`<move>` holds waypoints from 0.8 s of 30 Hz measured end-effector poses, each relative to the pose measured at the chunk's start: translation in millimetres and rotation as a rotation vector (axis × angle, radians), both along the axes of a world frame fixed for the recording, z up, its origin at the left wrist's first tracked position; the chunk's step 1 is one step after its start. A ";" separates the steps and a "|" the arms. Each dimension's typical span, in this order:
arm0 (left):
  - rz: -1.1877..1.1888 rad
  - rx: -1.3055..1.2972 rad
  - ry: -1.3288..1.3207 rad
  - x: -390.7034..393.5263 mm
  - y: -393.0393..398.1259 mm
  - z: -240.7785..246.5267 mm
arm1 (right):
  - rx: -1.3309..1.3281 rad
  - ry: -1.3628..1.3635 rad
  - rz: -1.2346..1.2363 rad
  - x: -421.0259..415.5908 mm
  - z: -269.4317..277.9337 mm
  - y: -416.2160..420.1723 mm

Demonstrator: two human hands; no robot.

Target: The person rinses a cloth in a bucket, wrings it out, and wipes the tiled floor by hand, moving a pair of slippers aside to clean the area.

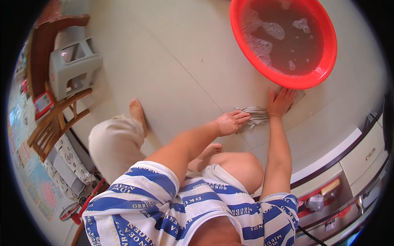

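Note:
A crumpled grey-beige cloth (257,115) lies on the tiled floor, stretched between my hands. On its left end rest the fingers of my left hand (234,123), straight and close together; the hand looks wet. My right hand (280,103) presses flat on the cloth's right part, thumb spread, fingertips at the lower rim of a red plastic basin (291,81). Murky water with patches of foam (274,30) fills much of the basin. Part of the cloth is hidden under my right hand.
A grey plastic stool (72,66) and a wooden chair (58,126) stand at the left. Along the lower right runs a cabinet with drawers (361,156) and open shelves holding small items. My bare feet and bent knees are close below my hands.

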State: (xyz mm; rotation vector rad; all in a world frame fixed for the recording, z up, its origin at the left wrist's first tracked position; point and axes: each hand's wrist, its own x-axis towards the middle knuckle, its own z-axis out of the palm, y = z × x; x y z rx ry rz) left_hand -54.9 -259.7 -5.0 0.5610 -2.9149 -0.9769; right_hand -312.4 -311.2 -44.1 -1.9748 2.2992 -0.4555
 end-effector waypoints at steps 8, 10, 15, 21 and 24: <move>-0.200 0.050 0.203 173.3 -80.3 -7.8 | 0.071 -0.061 -0.049 161.5 8.2 -16.9; -0.161 0.023 0.206 229.1 -142.7 -13.6 | 0.082 -0.066 -0.153 214.8 4.5 -56.3; -0.106 -0.195 0.084 355.5 -292.4 -3.2 | -0.106 -0.142 -0.240 351.6 -19.1 -239.2; 0.278 -0.422 -0.264 445.1 -366.0 26.5 | -0.045 -0.693 0.135 462.8 5.1 -361.0; 0.406 -0.447 -0.161 448.5 -345.5 42.0 | 0.036 -1.304 0.004 459.7 37.5 -367.1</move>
